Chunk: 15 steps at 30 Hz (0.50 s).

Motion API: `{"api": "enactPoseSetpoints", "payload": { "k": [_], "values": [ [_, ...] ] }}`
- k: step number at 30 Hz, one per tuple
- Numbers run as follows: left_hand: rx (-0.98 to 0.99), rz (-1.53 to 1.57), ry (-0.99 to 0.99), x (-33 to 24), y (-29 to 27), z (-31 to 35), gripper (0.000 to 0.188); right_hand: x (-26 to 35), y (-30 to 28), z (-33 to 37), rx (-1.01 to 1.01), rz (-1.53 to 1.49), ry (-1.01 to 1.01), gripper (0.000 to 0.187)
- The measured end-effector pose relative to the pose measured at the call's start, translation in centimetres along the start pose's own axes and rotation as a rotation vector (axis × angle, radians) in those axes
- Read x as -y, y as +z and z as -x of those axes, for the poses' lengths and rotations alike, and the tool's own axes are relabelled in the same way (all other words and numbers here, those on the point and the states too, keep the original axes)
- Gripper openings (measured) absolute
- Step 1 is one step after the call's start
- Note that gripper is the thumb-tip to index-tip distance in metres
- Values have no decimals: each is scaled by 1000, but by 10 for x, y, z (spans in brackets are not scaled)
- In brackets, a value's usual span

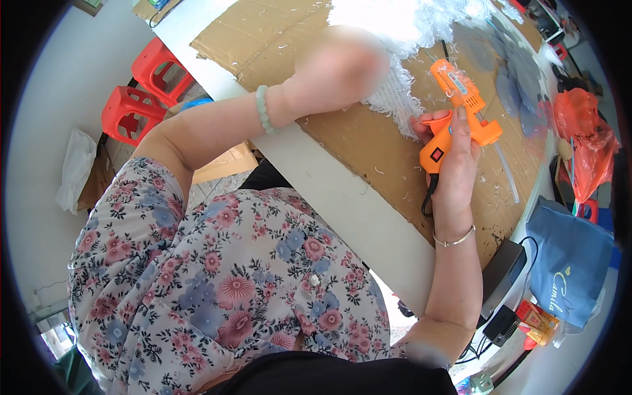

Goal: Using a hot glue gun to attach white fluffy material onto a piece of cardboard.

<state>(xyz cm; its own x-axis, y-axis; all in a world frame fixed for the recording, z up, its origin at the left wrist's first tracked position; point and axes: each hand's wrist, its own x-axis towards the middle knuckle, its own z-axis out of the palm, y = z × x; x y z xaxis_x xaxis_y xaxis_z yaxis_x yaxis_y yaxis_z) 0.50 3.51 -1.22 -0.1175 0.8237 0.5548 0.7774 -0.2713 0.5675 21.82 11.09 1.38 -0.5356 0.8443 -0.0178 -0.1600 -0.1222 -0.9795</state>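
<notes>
Head view, near side first: a person in a floral shirt [230,263] sits or stands at a white tabletop [309,168] w/ brown cardboard [375,164] on it. Their right hand [463,158] is wrapped round the handle of an orange glue gun [469,97], thumb on the near side, fingers at the trigger. The gun is over the cardboard, front end aimed away; a black cord [429,197] drops from the grip, and a translucent glue stick [508,174] slants back by its rear.

It should handle as light, stiff, hard plastic, prob. not slippery; the grip's the place to hold, well clear of the front end b/c that may be hot. Cord could drag a bit.

Left hand [342,69] is farther off, above the cardboard by the white shaggy fabric [398,99]. It's blurred, so can't tell if it's holding anything. Fabric looks soft, limp & likely to shed; best pinched at an edge.

Past that, clear discs [517,85] lie at the table's far right, w/ a red plastic bag [579,145] beyond; red stools [128,112] stand off left.
</notes>
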Motion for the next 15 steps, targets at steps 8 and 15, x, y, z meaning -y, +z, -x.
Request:
{"api": "enactPoseSetpoints", "payload": {
  "k": [8,15],
  "values": [
    [87,-186,154,-6,16,-8,29,3,1,1,-32,6,25,37],
    [-42,-151,32,8,9,-19,30,0,2,-2,-16,-14,6,37]
  ]
}}
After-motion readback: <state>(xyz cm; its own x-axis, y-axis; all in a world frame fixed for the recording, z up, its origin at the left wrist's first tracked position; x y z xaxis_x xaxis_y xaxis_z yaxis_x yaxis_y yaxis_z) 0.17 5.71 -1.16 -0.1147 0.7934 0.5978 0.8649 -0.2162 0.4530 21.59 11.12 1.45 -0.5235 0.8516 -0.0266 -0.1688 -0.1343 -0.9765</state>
